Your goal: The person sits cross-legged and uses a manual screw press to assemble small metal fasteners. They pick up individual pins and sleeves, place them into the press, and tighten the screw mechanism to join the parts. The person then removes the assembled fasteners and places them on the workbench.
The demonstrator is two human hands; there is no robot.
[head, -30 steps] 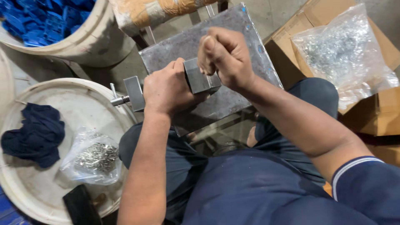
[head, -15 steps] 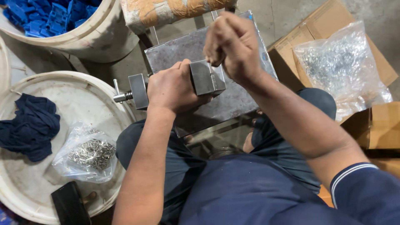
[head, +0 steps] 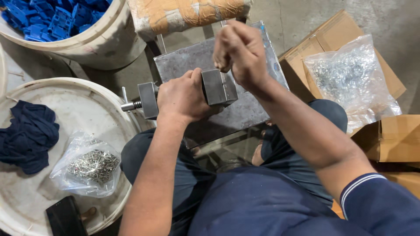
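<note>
Hands are meeting over a small metal vise [head: 188,98] that is sitting on the near edge of a grey metal plate [head: 245,109]. Left hand [head: 183,98] is wrapping closed around the middle of the vise, hiding its centre; one steel jaw block is showing to the right of the knuckles and another block with a threaded screw end is sticking out to the left. Right hand [head: 240,52] is curling into a loose fist just above the right block, fingertips pinching down at its top edge; whatever they are holding is too small to tell. Both forearms are reaching forward from a dark blue shirt, over knees in dark trousers.

Left of the knees, a wide white tub [head: 26,205] is holding a dark blue cloth [head: 26,135], a clear bag of small metal pieces [head: 87,166] and a black flat object [head: 65,216]. Farther back, a second white tub [head: 100,43] is holding blue plastic parts [head: 57,17]. Right of the plate, a cardboard box [head: 323,43] is carrying a larger clear bag of metal pieces [head: 350,78]
</note>
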